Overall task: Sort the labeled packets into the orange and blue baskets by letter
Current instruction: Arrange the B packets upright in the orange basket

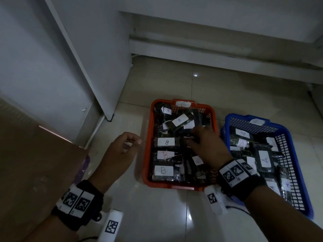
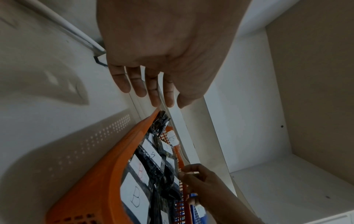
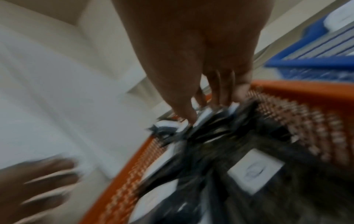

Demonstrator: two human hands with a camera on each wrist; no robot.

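The orange basket (image 1: 146, 165) stands on the floor in the middle, tagged B and full of dark packets with white B labels (image 1: 166, 142). To its right, the blue basket (image 1: 293, 154) holds packets labeled A (image 1: 264, 158). My right hand (image 1: 194, 137) reaches down into the orange basket, and thumb and fingers appear to pinch a dark packet (image 3: 208, 115) lying on the pile; that view is blurred. My left hand (image 1: 134, 139) hovers just left of the orange basket with its fingers loosely curled, holding nothing.
A brown cardboard surface (image 1: 35, 163) fills the left, with something purple (image 1: 84, 167) at its edge. A white cabinet (image 1: 70, 67) stands behind my left hand. Pale floor tiles (image 1: 157, 215) lie in front of the baskets.
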